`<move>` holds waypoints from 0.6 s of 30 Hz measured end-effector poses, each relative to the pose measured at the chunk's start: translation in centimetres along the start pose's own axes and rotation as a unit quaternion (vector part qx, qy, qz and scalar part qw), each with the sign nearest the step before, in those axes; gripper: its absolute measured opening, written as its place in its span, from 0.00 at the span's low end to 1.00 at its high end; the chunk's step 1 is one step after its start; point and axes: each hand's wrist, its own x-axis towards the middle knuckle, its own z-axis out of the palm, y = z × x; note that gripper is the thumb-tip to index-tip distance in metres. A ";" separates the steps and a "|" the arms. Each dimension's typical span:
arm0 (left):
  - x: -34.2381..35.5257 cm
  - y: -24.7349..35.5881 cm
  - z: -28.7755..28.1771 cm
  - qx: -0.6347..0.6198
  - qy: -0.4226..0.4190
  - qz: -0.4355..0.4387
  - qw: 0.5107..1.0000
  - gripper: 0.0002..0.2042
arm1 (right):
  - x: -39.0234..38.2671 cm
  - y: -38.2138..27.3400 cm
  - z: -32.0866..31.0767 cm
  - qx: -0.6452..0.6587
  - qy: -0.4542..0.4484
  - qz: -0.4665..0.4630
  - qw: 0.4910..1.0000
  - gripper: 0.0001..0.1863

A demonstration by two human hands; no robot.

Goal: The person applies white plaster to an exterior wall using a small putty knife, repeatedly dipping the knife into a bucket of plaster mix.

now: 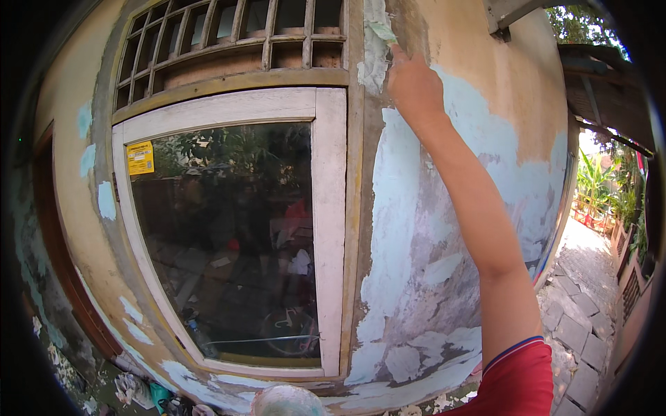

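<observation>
My right hand [415, 82] is raised high at the end of a stretched arm. Its fingers are closed around a small flat pale-green scraper [382, 32], which lies against the wall strip beside the window frame. Grey-green putty [375, 59] covers that strip around the tool. The scraper's handle is mostly hidden in my fingers. My left hand is out of view. At the bottom edge shows the top of a rounded, pale, smeared object [287, 402]; its kind is not clear.
A white-framed window [331, 229] with dark reflecting glass and a yellow label [140, 159] stands before me. Above it is a wooden vent grille [277, 50]. Light-blue patches [395, 180] cover the wall. A paved path [572, 326] runs along the right, and litter [132, 388] lies lower left.
</observation>
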 end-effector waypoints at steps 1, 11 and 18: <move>0.1 -0.2 0.0 -0.006 0.002 -0.007 1.000 0.21 | 0.9 0.6 -0.1 -0.006 0.015 0.003 1.000 0.23; 0.1 1.1 0.0 0.168 0.002 -0.020 0.986 0.22 | 3.9 0.8 2.0 -0.018 -0.020 0.006 1.000 0.23; -0.6 2.4 0.2 0.203 0.013 -0.015 0.979 0.22 | 0.9 -0.1 -0.9 0.051 -0.003 0.023 0.998 0.21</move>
